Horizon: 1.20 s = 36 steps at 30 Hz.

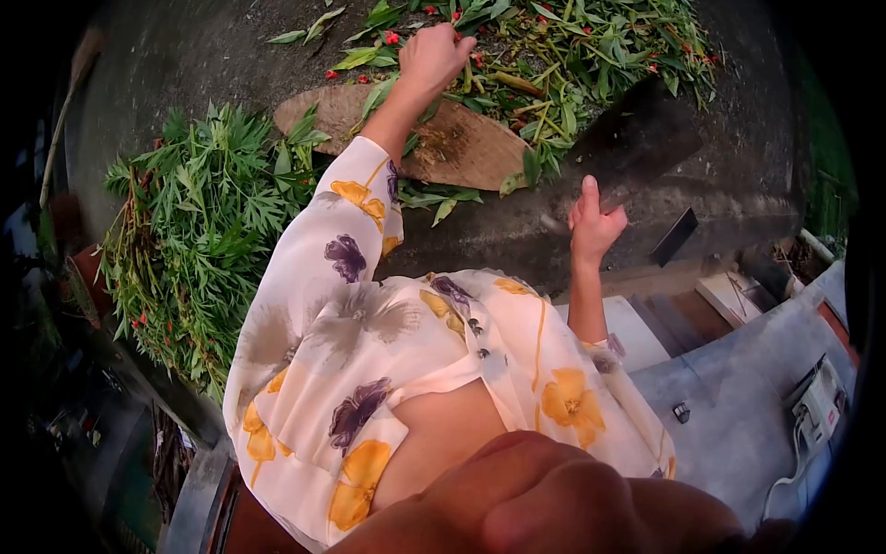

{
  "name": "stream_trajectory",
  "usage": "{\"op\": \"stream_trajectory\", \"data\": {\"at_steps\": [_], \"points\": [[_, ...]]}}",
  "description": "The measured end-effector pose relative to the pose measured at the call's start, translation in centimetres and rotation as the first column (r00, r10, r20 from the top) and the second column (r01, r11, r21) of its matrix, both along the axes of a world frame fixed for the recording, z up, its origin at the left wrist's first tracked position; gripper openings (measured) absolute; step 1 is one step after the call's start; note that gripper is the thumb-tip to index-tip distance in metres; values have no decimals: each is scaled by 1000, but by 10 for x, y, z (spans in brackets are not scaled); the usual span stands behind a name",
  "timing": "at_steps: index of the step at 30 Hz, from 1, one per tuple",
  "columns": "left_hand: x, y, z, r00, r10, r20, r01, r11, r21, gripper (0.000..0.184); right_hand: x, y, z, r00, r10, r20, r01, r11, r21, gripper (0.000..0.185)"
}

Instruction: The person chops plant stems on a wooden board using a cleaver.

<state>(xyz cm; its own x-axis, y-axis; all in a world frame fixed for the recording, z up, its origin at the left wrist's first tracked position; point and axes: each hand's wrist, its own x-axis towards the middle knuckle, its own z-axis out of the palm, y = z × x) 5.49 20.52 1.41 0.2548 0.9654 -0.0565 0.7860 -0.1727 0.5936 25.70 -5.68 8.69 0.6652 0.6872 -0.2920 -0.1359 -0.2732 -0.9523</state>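
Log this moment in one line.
left hand: at leafy stems; right hand: holds dark blade; wooden board: under left forearm; green bundle: left of board

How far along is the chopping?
Looks partway. Done: apparently the loose pile beyond the board. In hand: right hand holds the dark blade; left hand is near the pile, contents unclear. Remaining: likely the leafy heap, its stems seemingly long and uncut.

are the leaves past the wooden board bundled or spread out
Spread out: the leaves lie loose and crisscrossed on the dark surface beyond the wooden board, red flowers scattered among them.
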Motion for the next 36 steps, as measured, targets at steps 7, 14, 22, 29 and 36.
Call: {"op": "stream_trajectory", "data": {"at_steps": [7,14,22,29,36], "points": [[-20,-38,-48,964,130,233,-71,966,-247,36,-13,1,-25,969,245,32,-237,959,-154,31],[-43,-169,-23,566,575,591,-219,796,-564,24,-56,19,-15,797,538,275,-478,840,-257,27],[-50,-197,-34,691,547,472,-309,814,-492,25,-96,31,-42,597,740,309,-621,670,-405,23],[-51,-194,-30,703,539,464,-276,808,-520,23,-102,41,-43,572,756,318,-598,650,-470,22],[-54,-192,-40,717,516,469,-258,821,-509,21,-102,52,-35,475,830,293,-607,549,-574,21]]}}
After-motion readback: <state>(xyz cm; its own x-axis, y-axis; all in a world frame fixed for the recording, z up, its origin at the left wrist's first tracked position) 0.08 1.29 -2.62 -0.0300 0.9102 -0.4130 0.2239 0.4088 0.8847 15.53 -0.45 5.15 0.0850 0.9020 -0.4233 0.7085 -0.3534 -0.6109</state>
